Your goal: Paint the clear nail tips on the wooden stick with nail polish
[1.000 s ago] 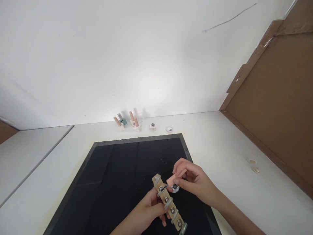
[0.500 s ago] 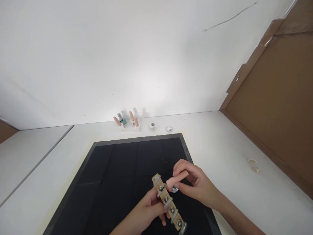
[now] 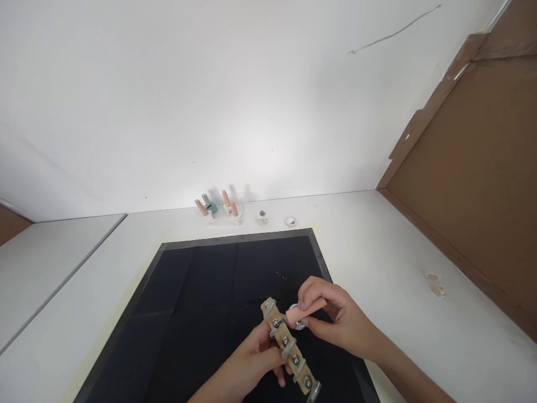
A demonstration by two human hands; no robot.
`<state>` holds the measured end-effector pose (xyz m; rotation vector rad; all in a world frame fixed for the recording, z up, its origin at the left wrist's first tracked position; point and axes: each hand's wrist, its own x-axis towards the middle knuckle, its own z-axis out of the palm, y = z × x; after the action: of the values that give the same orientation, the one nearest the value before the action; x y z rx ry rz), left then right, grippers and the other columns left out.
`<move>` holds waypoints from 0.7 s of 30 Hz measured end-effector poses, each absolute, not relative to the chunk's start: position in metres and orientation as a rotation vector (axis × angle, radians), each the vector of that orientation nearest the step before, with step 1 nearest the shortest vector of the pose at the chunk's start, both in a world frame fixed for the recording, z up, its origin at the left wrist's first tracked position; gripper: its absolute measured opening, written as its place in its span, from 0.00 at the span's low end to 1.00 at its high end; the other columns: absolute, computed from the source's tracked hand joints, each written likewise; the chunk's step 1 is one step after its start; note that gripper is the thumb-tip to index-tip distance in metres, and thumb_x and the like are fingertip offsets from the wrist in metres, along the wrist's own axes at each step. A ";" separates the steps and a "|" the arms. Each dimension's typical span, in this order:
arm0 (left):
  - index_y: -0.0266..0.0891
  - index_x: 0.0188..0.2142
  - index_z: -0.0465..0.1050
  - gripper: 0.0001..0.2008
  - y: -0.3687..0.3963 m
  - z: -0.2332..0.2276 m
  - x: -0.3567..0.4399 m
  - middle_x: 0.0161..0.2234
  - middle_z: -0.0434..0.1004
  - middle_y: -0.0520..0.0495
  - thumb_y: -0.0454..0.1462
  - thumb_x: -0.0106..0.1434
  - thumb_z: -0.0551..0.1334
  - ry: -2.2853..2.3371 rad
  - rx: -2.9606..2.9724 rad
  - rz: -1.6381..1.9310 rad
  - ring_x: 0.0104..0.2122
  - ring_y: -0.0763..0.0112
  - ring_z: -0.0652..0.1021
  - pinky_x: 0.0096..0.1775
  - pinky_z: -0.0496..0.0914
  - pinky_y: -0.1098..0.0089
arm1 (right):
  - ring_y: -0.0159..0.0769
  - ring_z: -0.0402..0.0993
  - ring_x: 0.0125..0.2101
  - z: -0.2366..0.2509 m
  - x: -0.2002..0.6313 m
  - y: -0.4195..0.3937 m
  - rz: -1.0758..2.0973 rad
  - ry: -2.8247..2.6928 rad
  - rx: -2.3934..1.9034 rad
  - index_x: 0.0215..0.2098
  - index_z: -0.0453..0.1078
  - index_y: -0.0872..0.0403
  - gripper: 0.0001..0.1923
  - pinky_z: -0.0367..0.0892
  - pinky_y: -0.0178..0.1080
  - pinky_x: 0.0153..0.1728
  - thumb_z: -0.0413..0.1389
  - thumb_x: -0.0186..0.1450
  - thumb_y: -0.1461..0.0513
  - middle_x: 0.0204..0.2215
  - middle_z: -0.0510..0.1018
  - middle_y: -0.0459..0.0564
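If the right hand (image 3: 338, 316) slips, the brush (image 3: 295, 314) may smear a neighbouring nail tip (image 3: 288, 349); a loose left grip could let the strip (image 3: 281, 333) turn. The strip lies slanting at lower centre of the frame, held by the curled left hand (image 3: 260, 355). Right of it, the right hand pinches the brush's handle, bristles near the strip's upper end.
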<state>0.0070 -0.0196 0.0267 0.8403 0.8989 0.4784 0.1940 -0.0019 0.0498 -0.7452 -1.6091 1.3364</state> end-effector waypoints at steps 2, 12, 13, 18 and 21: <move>0.36 0.39 0.67 0.16 -0.019 0.026 0.007 0.27 0.67 0.53 0.37 0.51 0.64 0.894 0.840 0.480 0.27 0.74 0.70 0.27 0.66 0.72 | 0.32 0.70 0.31 0.050 0.194 -0.002 1.322 -1.619 -0.738 0.32 0.67 0.51 0.14 0.67 0.35 0.31 0.52 0.57 0.75 0.32 0.68 0.46; 0.36 0.39 0.67 0.18 -0.018 0.026 0.007 0.27 0.66 0.54 0.39 0.49 0.66 0.902 0.833 0.488 0.26 0.75 0.70 0.27 0.66 0.72 | 0.31 0.69 0.30 0.048 0.193 0.000 1.276 -1.660 -0.674 0.29 0.68 0.53 0.14 0.68 0.34 0.31 0.52 0.56 0.77 0.31 0.68 0.46; 0.36 0.39 0.67 0.17 -0.018 0.026 0.007 0.27 0.66 0.54 0.38 0.49 0.65 0.903 0.831 0.488 0.26 0.75 0.70 0.27 0.66 0.72 | 0.31 0.69 0.30 0.048 0.193 0.000 1.273 -1.663 -0.676 0.29 0.68 0.53 0.14 0.67 0.34 0.31 0.52 0.56 0.77 0.31 0.68 0.47; 0.36 0.38 0.67 0.16 -0.019 0.026 0.006 0.27 0.67 0.54 0.38 0.50 0.65 0.908 0.828 0.481 0.25 0.76 0.70 0.27 0.66 0.72 | 0.31 0.67 0.29 0.049 0.194 0.000 1.260 -1.689 -0.706 0.26 0.68 0.53 0.11 0.64 0.34 0.27 0.53 0.58 0.75 0.29 0.67 0.47; 0.36 0.38 0.67 0.16 -0.018 0.026 0.006 0.27 0.66 0.54 0.38 0.50 0.65 0.904 0.828 0.485 0.26 0.74 0.70 0.27 0.66 0.72 | 0.32 0.67 0.30 0.050 0.194 0.000 1.254 -1.696 -0.719 0.25 0.67 0.53 0.10 0.64 0.35 0.28 0.54 0.58 0.73 0.29 0.68 0.47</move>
<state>0.0065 -0.0185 0.0257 0.8279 0.9043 0.4851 0.1937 0.0005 0.0496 -0.7190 -1.6959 1.2536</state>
